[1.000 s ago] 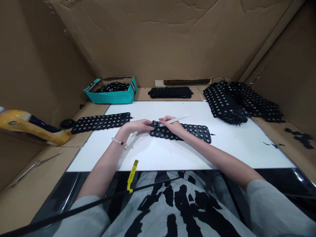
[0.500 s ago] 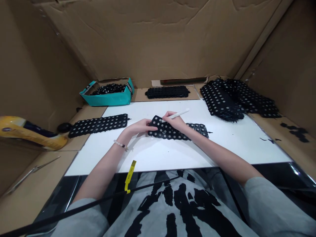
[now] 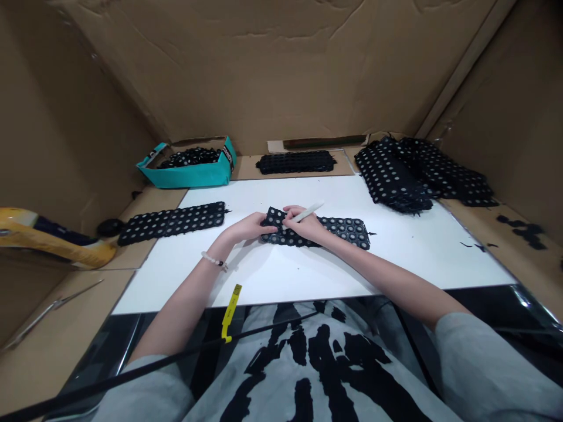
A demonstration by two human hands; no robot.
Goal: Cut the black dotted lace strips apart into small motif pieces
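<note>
Apparently, the left hand (image 3: pixel 248 228) is pinching the dotted black sheet (image 3: pixel 345 229) lying beneath the right hand (image 3: pixel 309 227), which is gripping a white pen (image 3: pixel 310 211); a weak pinch could be risking skidding.

Cool, even light seems to fall from above, brightest on the white board (image 3: pixel 176 275) in front of me. My forearms lay soft, pale grey shadows across it. The cardboard walls (image 3: pixel 246 76) look dim and brown, darkening toward the upper left and the far right. Small glints shine on the glossy dark surface (image 3: pixel 488 299) below the board. The wide view bends toward its edges, stretching the yellow bottle (image 3: pixel 57 237) at the left. Around my left hand (image 3: pixel 250 227) and right hand (image 3: pixel 303 223) I see slight softness; the white pen (image 3: pixel 309 211) is smeared, and the black dotted strip (image 3: pixel 347 230) loses fine detail.
</note>
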